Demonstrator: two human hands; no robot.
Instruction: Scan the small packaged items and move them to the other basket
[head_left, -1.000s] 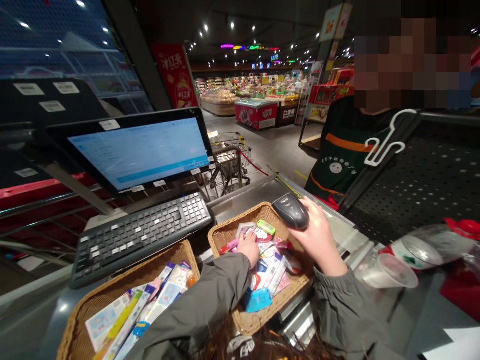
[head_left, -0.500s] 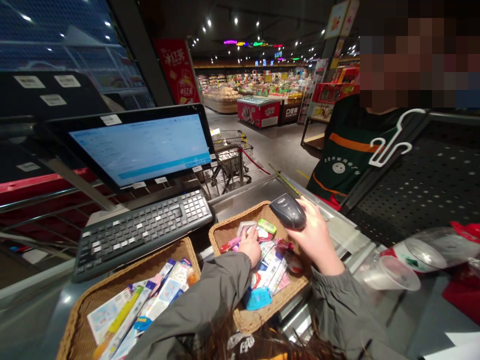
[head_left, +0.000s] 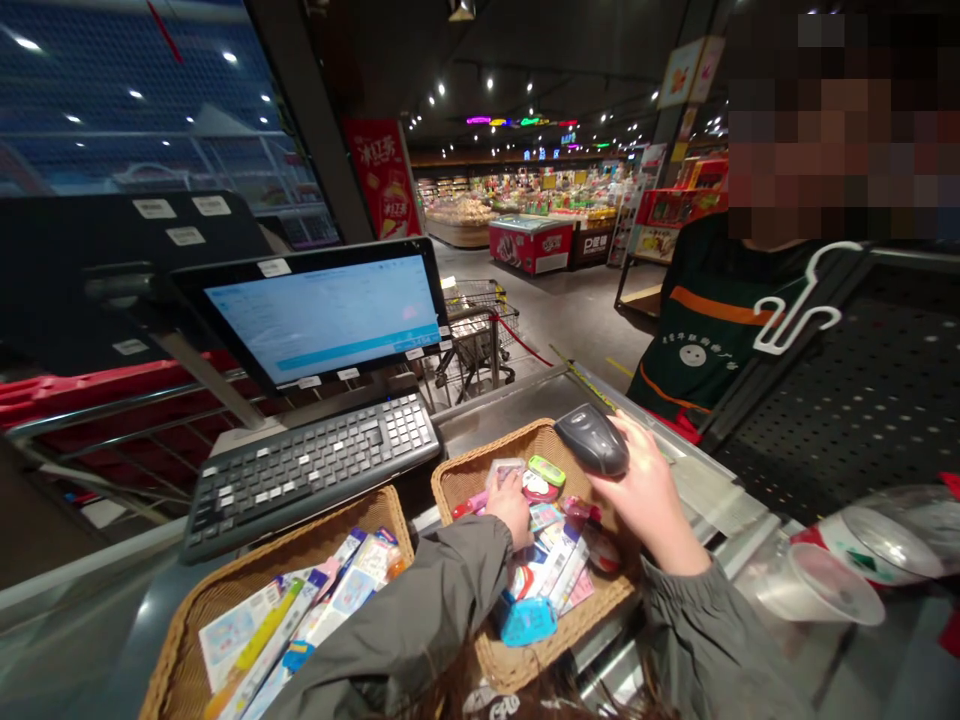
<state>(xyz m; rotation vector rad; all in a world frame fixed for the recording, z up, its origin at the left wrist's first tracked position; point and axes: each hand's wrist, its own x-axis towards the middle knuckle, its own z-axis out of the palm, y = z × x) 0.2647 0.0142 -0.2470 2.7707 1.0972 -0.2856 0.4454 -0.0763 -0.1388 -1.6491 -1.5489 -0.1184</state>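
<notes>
My right hand (head_left: 645,490) grips a dark handheld barcode scanner (head_left: 594,438) over the far side of a wicker basket (head_left: 480,470). The basket is filled with small packaged items (head_left: 551,560): toothbrush packs, little tins and a blue case. My left hand (head_left: 511,505) reaches into this basket, fingers curled down on a small packet among the items; what exactly it pinches is hidden. Both arms wear grey jacket sleeves.
A second wicker basket (head_left: 225,590) of packaged goods sits at the near left. Behind it are a keyboard (head_left: 311,470) and a lit till screen (head_left: 322,315). A person in a dark green apron (head_left: 705,330) stands across the counter. A clear plastic cup (head_left: 817,590) lies at right.
The view has shifted slightly down and left. Both hands stay over the basket; the left hand has edged a little further in among the items.
</notes>
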